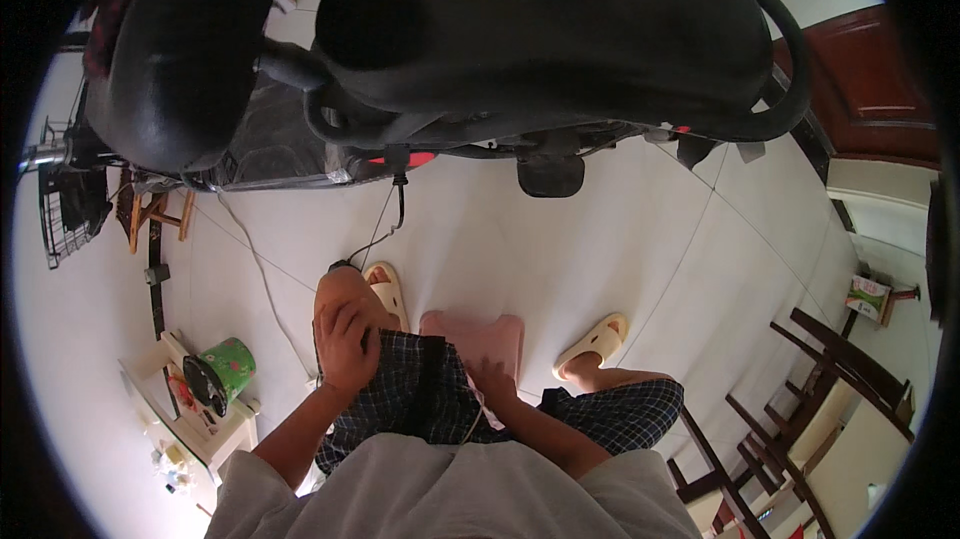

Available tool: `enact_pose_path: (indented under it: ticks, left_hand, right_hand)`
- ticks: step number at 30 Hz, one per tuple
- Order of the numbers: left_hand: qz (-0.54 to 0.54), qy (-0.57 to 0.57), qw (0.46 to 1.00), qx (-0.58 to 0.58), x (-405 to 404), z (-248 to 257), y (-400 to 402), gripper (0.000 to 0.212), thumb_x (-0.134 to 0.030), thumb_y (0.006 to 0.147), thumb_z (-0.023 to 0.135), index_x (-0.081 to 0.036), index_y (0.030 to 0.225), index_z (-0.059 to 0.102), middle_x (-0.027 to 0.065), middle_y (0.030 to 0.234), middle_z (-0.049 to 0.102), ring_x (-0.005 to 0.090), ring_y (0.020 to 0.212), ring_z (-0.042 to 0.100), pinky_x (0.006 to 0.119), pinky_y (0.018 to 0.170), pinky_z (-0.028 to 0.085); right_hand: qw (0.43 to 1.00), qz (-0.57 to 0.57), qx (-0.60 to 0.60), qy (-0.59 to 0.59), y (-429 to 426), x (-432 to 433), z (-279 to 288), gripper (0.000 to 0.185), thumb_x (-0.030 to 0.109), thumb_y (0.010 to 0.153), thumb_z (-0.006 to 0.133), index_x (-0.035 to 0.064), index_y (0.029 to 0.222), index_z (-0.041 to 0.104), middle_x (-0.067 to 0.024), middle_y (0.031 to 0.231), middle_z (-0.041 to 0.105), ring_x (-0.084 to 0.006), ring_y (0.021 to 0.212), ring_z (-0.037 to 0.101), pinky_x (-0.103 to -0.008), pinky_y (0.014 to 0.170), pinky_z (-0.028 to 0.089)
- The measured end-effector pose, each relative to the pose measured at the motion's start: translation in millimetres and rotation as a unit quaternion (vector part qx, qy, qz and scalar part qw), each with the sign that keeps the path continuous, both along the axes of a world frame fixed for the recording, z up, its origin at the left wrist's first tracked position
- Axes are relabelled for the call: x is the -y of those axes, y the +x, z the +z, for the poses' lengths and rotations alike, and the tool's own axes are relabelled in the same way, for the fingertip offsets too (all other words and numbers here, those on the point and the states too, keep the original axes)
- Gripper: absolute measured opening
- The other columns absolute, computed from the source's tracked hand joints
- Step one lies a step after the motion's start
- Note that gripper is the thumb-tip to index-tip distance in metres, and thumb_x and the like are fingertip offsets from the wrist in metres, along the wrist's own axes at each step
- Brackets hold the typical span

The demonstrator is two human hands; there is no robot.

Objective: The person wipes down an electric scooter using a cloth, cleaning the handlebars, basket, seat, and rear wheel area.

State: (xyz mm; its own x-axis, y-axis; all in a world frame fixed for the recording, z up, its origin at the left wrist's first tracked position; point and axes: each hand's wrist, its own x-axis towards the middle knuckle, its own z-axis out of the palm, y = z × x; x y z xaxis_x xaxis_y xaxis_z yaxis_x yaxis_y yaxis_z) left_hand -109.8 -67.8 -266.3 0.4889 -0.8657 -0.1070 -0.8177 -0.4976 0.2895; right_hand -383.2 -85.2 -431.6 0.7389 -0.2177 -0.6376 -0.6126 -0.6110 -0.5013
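Observation:
My left hand rests on my bare left knee with its fingers apart, at the hem of the dark checked shorts. Between my legs, my right hand lies with its fingers over a pink plastic stool. A thin pale cord runs beside that wrist. In front of me stands an electric scooter with a black seat. From its side hangs a black plug on a cable, which leads down behind my left knee. Neither hand touches the scooter.
A white cord crosses the tiled floor at left. Beyond it are a green flowered bin and a small wooden stool. Dark wooden chairs stand at right, near a printed carton. A scooter pedal juts out ahead.

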Motion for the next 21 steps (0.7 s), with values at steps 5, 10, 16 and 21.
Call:
enact_pose_path:
  ticks: [5, 10, 16, 21]
  left_hand:
    - [-0.014, -0.071, 0.997, 0.036, 9.3, -23.9, 0.2, 0.02, -0.011, 0.067, 0.061, -0.007, 0.087, 0.059, 0.0052, 0.102, 0.055, 0.0314, 0.105, 0.043, 0.05, 0.094, 0.028]
    - [-0.015, -0.144, 0.987, 0.073, 7.9, -49.4, -6.9, 0.016, -0.012, 0.068, 0.06, -0.009, 0.084, 0.059, 0.0044, 0.099, 0.056, 0.0305, 0.103, 0.045, 0.053, 0.093, 0.027]
    - [-0.024, -0.173, 0.981, 0.087, -9.8, -44.2, -30.0, 0.013, -0.012, 0.072, 0.058, -0.01, 0.084, 0.06, 0.0036, 0.101, 0.055, 0.0271, 0.106, 0.045, 0.054, 0.096, 0.024]
    - [0.0, -0.198, 0.98, 0.034, -43.0, -40.9, -38.0, 0.022, -0.01, 0.071, 0.059, -0.006, 0.093, 0.058, 0.0093, 0.118, 0.047, 0.0287, 0.115, 0.04, 0.052, 0.101, 0.02]
  right_hand:
    - [0.993, -0.1, -0.019, 0.057, -21.5, -30.5, -60.4, 0.058, 0.03, 0.078, 0.054, 0.0082, 0.128, 0.035, -0.0223, 0.12, 0.046, -0.0443, 0.101, 0.049, -0.0518, 0.071, 0.045]
    - [0.995, -0.055, -0.025, 0.08, -0.1, -9.3, -86.2, 0.047, 0.027, 0.078, 0.054, 0.0052, 0.118, 0.044, -0.0222, 0.11, 0.051, -0.0407, 0.097, 0.052, -0.0476, 0.073, 0.046]
    - [0.995, 0.049, -0.085, 0.031, 27.8, 32.3, -42.5, 0.036, 0.024, 0.078, 0.055, 0.0015, 0.106, 0.054, -0.0221, 0.098, 0.057, -0.0364, 0.092, 0.056, -0.0425, 0.074, 0.047]
    - [0.989, -0.074, 0.124, 0.016, 12.6, 82.3, 65.3, 0.039, 0.026, 0.077, 0.06, 0.0032, 0.109, 0.054, -0.0204, 0.108, 0.054, -0.0334, 0.099, 0.053, -0.0369, 0.084, 0.044]
